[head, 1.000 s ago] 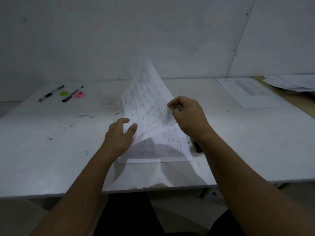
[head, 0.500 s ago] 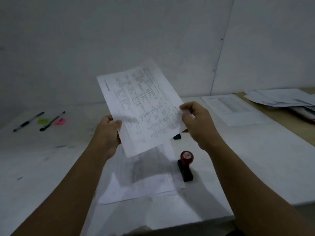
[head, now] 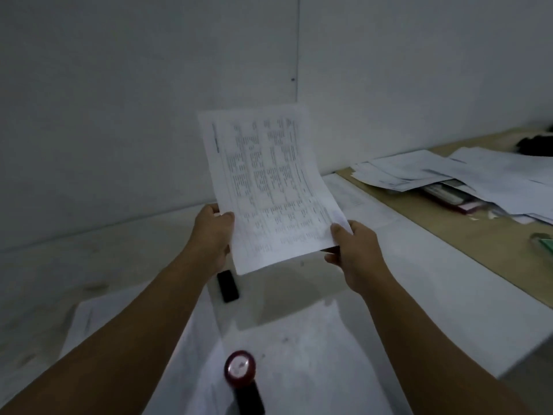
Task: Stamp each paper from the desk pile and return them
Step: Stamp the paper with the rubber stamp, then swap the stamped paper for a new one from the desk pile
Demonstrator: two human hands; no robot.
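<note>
Closest to the camera, down at the bottom edge, the stamp [head: 241, 373] stands upright on the white desk [head: 419, 295], red knob on top of a black body. Just left of it a sheet [head: 86, 322] lies flat on the desk, partly hidden under the left forearm. A bit farther back there's a small black block [head: 228, 286] lying on the desk, can't tell what it is.

Above that, both hands have the paper [head: 269, 187] lifted clear of the desk, up in the air in the middle of the view, printed side facing the camera and bowed a little. The left hand [head: 211, 238] pinches its left edge, thumb on the front and fingers behind. The right hand [head: 356, 253] grips the lower right corner, thumb on top and fingers curled underneath. The print is too blurry to read.

Farther right, one more printed sheet [head: 353, 196] lies flat near the desk's far edge. Past it is a tan tabletop [head: 449, 226] with a messy pile of papers [head: 493, 175] and something dark red [head: 452, 196] poking out from under them. A plain grey wall [head: 149, 100] is behind everything.
</note>
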